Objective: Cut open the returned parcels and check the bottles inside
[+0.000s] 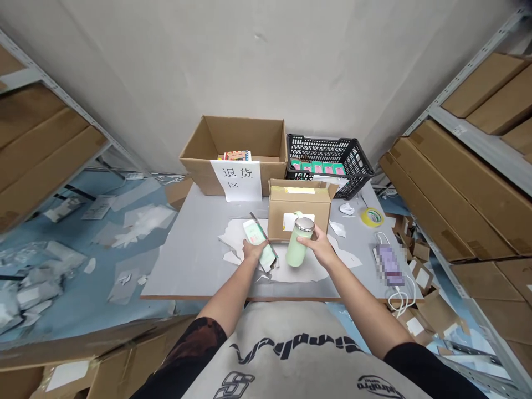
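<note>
My right hand (318,246) grips a light green tumbler (296,252) with a silver lid near its top, holding it slightly tilted above the table. My left hand (253,250) is closed around a flattened-looking white and green carton (260,242), whose near end looks torn or open. A thin dark strip lies along the carton's right edge; I cannot make out what it is. Just behind the tumbler stands a brown cardboard box (276,219) with a white label. Torn white paper (316,271) lies beneath both hands.
A large open carton (195,169) with a white sign (243,191) stands at the back left. Beside it, a black plastic crate (353,174) holds several green and pink boxes. Yellow tape (372,217) and a purple phone (389,263) with a white cable lie at right. Shelves flank the table.
</note>
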The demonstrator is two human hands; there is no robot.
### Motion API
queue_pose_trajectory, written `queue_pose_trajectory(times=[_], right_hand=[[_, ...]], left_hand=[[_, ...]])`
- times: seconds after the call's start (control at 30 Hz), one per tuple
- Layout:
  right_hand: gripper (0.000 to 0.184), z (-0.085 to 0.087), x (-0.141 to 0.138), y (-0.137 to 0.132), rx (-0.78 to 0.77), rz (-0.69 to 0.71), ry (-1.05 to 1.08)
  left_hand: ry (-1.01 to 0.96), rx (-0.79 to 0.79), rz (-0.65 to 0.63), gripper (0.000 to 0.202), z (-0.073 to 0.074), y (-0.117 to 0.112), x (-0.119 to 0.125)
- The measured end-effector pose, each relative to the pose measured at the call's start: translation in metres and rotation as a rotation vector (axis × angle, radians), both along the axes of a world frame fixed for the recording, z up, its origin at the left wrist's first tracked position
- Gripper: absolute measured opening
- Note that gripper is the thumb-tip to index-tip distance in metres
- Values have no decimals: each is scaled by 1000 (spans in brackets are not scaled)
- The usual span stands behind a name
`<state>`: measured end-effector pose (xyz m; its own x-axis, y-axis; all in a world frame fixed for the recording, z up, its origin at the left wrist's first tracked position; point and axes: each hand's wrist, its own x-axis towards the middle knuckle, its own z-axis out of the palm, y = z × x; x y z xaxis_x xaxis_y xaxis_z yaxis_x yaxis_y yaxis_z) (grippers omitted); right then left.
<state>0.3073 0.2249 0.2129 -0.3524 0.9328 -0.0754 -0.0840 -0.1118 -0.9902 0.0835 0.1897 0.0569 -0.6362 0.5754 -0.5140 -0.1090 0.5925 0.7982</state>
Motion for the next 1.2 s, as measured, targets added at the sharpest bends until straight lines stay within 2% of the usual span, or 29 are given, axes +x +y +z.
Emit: queue_pose_trajectory(times=[0.1, 0.2, 0.37, 0.5, 0.63, 0.73, 0.8, 0.87, 0.93, 1.0, 1.07, 1.2], right_hand=[[62, -11, 2, -5, -54, -3, 11], [60, -16, 6, -5, -91, -38, 33], [58, -9, 6, -6, -131, -38, 132], [58, -5, -1, -11, -169, 56, 144], [54, -16, -4, -13, -257, 98, 152], [54, -26, 1, -11, -283, 62, 150], [52, -31, 7, -9, -289, 36, 168], [50, -34, 13, -8, -298, 47, 198], [48, -35, 17, -8, -298, 79, 206], [45, -32, 22, -8, -279, 84, 183], [42, -25, 30, -8, -243, 25, 170], [44, 8, 44, -14, -194, -112, 261]], left_hand=[[56, -32, 22, 74, 8, -3, -2], [120, 26, 2, 71, 23, -16, -9], [316, 282, -96, 87, 48, -41, -4], [426, 480, -185, 92, 52, -50, 23], [396, 635, -381, 78, 52, -56, 45], [380, 708, -525, 59, 56, -59, 47], [346, 721, -571, 50, 61, -58, 45], [253, 714, -595, 53, 69, -53, 44], [157, 715, -602, 63, 77, -46, 46], [148, 740, -611, 78, 85, -39, 49], [219, 750, -635, 89, 91, -34, 52], [341, 684, -672, 89, 95, -29, 57]])
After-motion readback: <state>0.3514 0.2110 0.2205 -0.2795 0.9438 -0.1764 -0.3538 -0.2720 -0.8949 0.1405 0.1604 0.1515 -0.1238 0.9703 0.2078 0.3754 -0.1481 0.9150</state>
